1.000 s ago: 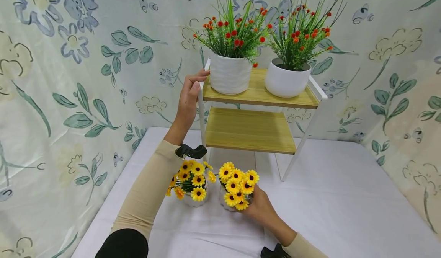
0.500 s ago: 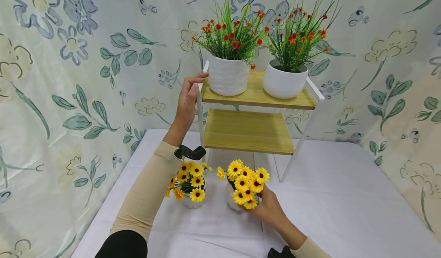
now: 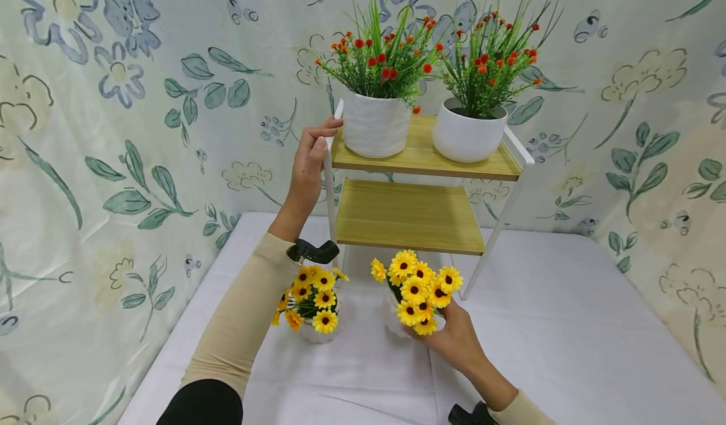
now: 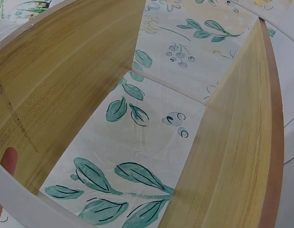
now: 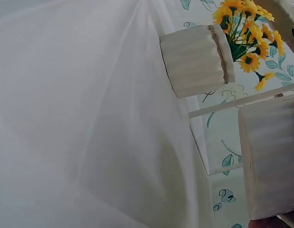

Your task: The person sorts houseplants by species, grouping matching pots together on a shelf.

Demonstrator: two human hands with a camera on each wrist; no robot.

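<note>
Right hand (image 3: 454,340) fingers grip the white ribbed pot of yellow sunflowers (image 3: 416,289), apparently lifting it, while left hand (image 3: 309,163) fingers curl round the white-framed two-tier wooden shelf (image 3: 408,217); next comes a level carry onto the bare lower tier.

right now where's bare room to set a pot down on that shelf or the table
The lower shelf is bare across its whole width. The white table is open right of the stand's leg. The top shelf is crowded with two red-flowered pots. The table front-left holds a sunflower pot, beside the one in the right hand.
</note>
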